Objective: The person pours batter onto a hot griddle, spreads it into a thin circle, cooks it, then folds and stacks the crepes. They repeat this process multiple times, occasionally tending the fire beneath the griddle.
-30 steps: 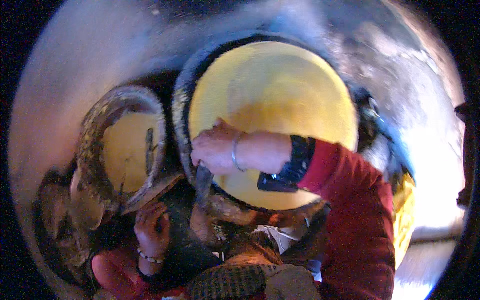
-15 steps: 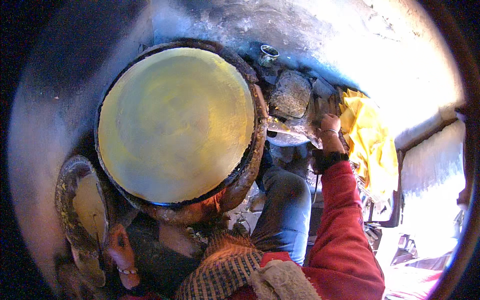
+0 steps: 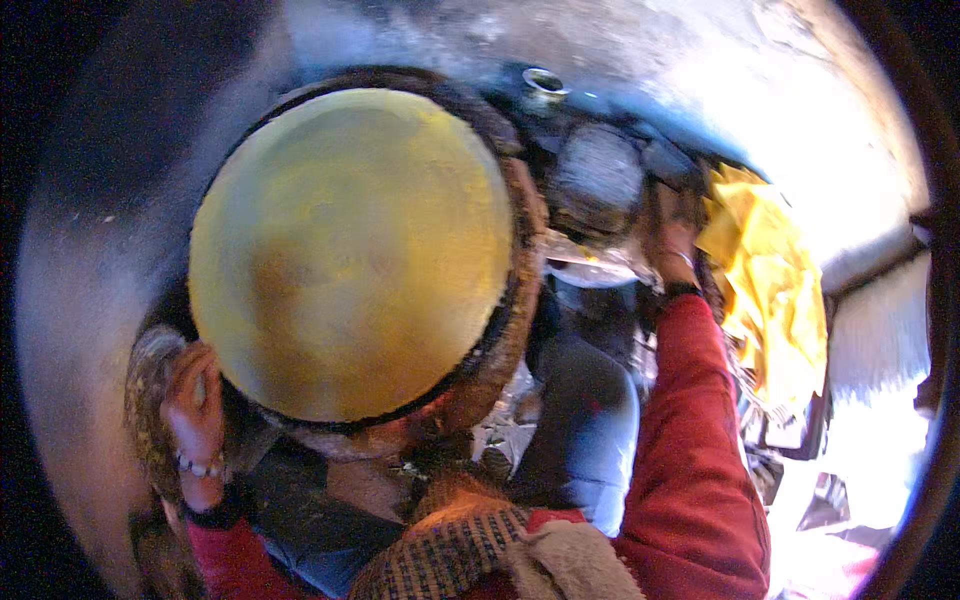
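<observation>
A large round griddle plate (image 3: 350,250) covered in a thin yellow-grey layer, which looks like batter, sits on a clay stove (image 3: 525,240). My left hand (image 3: 193,410), wearing a beaded bracelet, is raised at the griddle's lower left edge, over a rough oblong bowl (image 3: 150,440). Its fingers are curled together; what they hold, if anything, is blurred. My right hand (image 3: 678,240) reaches out between a dark block-shaped thing (image 3: 598,170) and a yellow cloth (image 3: 765,280). Shade and motion blur hide its fingers and whatever they touch.
A small metal cup (image 3: 545,84) stands behind the dark block. A pale wall (image 3: 640,40) curves behind the stove. Orange glow shows below the griddle, close to my legs (image 3: 585,420). A patterned cloth (image 3: 440,550) lies over my lap.
My left hand has risen from beside the bowl to the griddle's edge. My right hand has moved slightly farther away and right. The whole view has shifted a little.
</observation>
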